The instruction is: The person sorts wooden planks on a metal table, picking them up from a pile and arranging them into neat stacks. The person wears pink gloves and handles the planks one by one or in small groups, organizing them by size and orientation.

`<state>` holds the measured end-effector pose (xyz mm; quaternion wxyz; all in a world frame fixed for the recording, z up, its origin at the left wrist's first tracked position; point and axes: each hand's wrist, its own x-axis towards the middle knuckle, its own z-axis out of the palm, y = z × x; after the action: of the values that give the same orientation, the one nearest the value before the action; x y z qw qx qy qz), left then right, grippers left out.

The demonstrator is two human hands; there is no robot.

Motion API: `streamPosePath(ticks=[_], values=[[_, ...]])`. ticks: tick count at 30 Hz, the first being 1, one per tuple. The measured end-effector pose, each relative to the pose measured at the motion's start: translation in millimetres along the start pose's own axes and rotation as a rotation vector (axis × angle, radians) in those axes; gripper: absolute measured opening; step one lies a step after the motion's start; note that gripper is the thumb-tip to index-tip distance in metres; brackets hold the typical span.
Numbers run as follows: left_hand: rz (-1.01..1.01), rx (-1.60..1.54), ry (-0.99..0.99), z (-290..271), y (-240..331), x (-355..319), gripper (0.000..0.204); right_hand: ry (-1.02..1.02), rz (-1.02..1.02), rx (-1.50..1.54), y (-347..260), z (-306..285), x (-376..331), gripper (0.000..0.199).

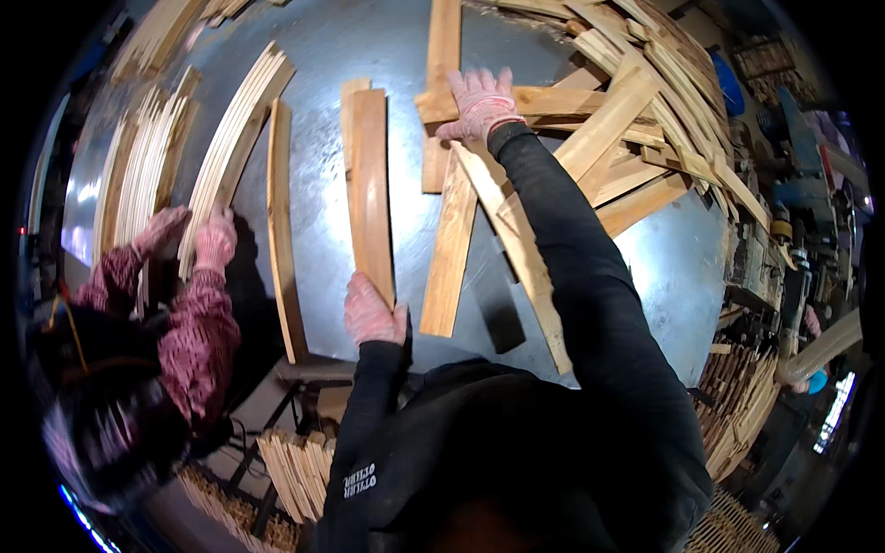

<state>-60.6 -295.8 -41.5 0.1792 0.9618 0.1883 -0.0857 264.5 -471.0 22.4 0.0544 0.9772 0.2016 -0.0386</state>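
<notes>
Closest, the left hand [371,311] pinches a short plank [371,189]; the right hand [479,101], spread flat, should press its crossed planks [516,101] steady on the worktop [323,55].

1. Your left hand [371,311] in its pink glove holds the near end of a long, flat wooden slat [370,189]. The slat points to 12 o'clock on the shiny metal table.
2. Your right hand [479,101] rests flat on a light wooden plank [544,100] lying sideways, up at 1 o'clock.
</notes>
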Motion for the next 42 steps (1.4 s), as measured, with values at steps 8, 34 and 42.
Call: streamPosePath(ticks=[8,34,42], values=[[0.215,-0.847,0.124,-68.3,30.9,24.8,0.083,0.182,-0.581,0.109,1.8,-12.2,-89.0,0.054],[0.116,-0.088,0.727,-202.1,91.9,266.0,0.054,-0.022,0.136,0.281,9.6,14.9,-211.9,0.105],[-0.122,0.173,0.019,-3.2,14.4,5.3,0.099,-0.252,0.133,0.081,8.2,9.7,-181.7,0.103]])
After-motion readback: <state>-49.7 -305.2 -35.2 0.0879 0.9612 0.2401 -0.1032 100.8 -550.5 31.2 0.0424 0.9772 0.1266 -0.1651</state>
